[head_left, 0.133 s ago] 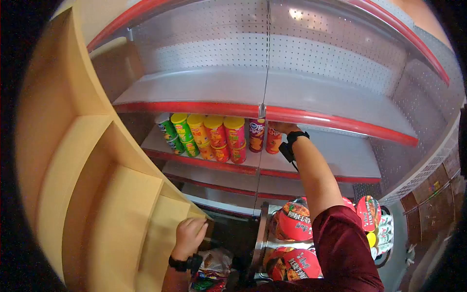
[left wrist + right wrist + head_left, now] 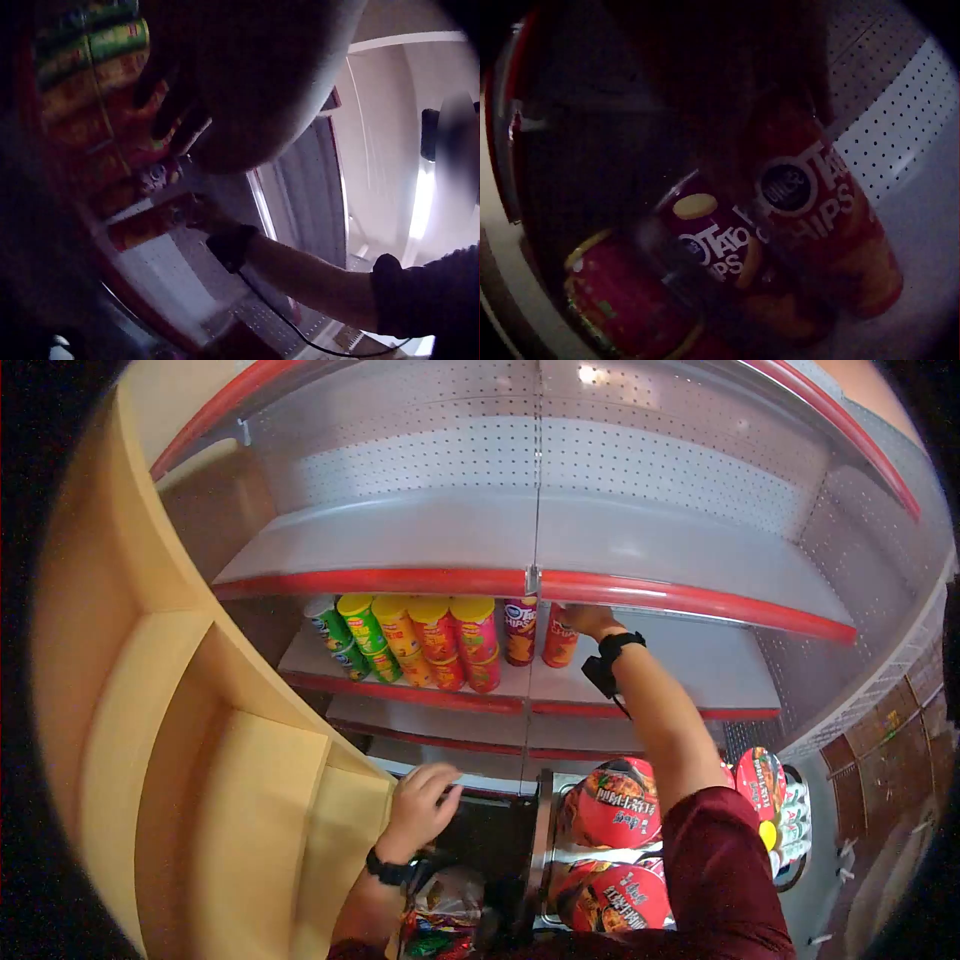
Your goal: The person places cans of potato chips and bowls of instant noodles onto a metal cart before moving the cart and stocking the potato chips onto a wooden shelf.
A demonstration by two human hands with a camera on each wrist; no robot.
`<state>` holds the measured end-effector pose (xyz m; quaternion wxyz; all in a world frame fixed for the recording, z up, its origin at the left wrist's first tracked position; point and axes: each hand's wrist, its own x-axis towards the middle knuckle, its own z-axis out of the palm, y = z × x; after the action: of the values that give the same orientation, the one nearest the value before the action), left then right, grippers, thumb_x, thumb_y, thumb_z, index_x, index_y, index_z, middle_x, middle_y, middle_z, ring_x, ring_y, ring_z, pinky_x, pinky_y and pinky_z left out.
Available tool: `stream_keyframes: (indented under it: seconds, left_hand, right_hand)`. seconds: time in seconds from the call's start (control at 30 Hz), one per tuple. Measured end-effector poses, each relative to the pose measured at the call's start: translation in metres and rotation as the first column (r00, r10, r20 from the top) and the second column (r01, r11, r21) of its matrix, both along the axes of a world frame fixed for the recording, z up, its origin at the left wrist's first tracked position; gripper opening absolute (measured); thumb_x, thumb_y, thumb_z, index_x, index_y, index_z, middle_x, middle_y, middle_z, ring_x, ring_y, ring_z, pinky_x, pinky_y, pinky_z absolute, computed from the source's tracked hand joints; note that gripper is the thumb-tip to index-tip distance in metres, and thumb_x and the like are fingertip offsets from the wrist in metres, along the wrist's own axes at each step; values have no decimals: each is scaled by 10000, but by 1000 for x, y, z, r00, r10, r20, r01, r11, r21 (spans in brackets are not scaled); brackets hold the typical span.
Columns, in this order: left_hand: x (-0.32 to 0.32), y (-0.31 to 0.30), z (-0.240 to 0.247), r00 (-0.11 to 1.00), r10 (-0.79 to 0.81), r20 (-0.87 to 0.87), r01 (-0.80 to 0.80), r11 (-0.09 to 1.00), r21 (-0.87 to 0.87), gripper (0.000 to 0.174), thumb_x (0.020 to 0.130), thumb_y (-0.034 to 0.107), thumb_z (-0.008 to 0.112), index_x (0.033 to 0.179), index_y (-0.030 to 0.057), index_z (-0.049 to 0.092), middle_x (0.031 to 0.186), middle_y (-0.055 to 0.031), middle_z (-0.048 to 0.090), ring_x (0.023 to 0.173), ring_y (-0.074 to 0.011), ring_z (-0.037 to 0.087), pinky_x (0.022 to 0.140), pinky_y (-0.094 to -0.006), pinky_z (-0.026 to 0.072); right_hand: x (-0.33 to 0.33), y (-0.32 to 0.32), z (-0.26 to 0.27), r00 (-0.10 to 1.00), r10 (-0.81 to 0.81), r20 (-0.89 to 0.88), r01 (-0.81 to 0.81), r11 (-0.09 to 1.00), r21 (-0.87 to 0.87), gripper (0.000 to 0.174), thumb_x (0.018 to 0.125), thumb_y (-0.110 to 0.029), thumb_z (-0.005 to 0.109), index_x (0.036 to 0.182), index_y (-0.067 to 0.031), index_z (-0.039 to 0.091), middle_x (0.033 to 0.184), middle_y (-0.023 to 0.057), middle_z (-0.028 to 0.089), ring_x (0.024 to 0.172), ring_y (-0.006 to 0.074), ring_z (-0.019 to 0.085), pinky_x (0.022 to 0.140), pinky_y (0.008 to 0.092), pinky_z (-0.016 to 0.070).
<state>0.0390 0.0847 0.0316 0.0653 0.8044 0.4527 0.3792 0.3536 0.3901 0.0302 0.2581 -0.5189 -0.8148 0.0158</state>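
Observation:
My right hand (image 2: 592, 622) reaches under the upper shelf and grips the top of a red-orange potato chip can (image 2: 560, 644). That can leans slightly in the head view, its base close over the shelf. Just left of it stands a purple potato chip can (image 2: 521, 632); in the right wrist view the red-orange can (image 2: 821, 217) is beside the purple one (image 2: 718, 247). My left hand (image 2: 424, 806) hangs in front of the lower shelves with fingers loosely bent and nothing in it. It looms dark in the left wrist view.
Green, orange, red and pink chip cans (image 2: 433, 640) stand stacked two high on the left. A red-edged shelf (image 2: 690, 600) overhangs the right hand. Below are a cart with red-lidded noodle bowls (image 2: 615, 805), a bag of packets (image 2: 445, 910) and a wooden shelf unit (image 2: 240, 780).
My left hand has risen forward and to the right, its fingers loosening. The right hand stays on the red-orange can, which now leans a little more. The head view has shifted slightly.

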Motion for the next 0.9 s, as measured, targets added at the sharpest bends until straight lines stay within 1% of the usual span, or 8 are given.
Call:
stream_keyframes:
  seconds: [0.2,0.3,0.37,0.4,0.53,0.7,0.77,0.9]
  left_hand:
    - [79,96,11,992,-114,44,109,988,113,380,783,138,620,1122,4,514,1223,-197,452,1112,-362,474,918,-426,412]
    - [120,153,27,981,23,-194,-33,998,-52,477,770,164,606,1178,-41,471,1339,-245,332,1216,-430,357,1009,-492,316]
    - [142,197,15,926,189,-326,-121,968,219,469,733,148,579,1145,-61,502,1382,-255,313,1239,-427,347,1058,-489,260]
    - [151,207,34,874,107,-474,-161,984,-74,422,731,148,556,1110,-39,552,1389,-245,325,1211,-393,406,1032,-475,302]
    - [167,244,41,781,140,-608,-313,931,-187,394,844,146,427,1218,106,545,1281,-140,510,1228,-318,429,1008,-512,334]
    - [176,296,-21,835,349,-426,-228,923,309,406,870,204,419,1257,117,503,1348,-159,436,1287,-321,350,1085,-504,219]
    - [182,281,-11,863,315,-395,-247,945,215,426,869,221,422,1278,112,476,1368,-142,414,1295,-315,338,1076,-510,227]
    - [191,240,35,859,165,-484,-212,976,-42,491,846,239,507,1307,92,426,1384,-165,383,1311,-343,295,1058,-483,273]
  right_hand:
    - [13,-138,55,995,9,104,-13,999,42,615,682,-179,707,1242,-113,460,1205,174,500,1072,381,504,883,429,451]
    - [31,-193,80,952,21,307,17,992,-122,659,690,-114,670,1294,-128,407,1272,168,432,1103,363,491,905,423,444]
    - [49,-225,89,919,-8,394,-7,999,36,629,664,-130,713,1237,-150,456,1179,145,476,1084,340,507,791,413,501]
    - [52,-248,105,940,8,341,6,999,-39,652,677,-11,637,1280,-144,425,1225,168,454,1089,355,499,851,426,475]
    - [82,-322,129,950,-32,310,13,998,64,612,679,-28,645,1250,-142,458,1211,184,465,1101,359,490,870,404,462]
    - [111,-413,142,964,-240,113,221,962,159,658,573,-50,796,1169,-113,524,1181,159,469,1051,335,525,851,377,475]
    - [112,-449,148,943,-320,-93,329,937,114,527,689,-56,695,1185,-115,525,1202,176,458,1078,334,508,896,364,443]
    - [137,-501,128,864,-472,-176,504,818,278,755,509,-70,853,1174,-68,496,1170,157,469,1080,336,503,872,382,461]
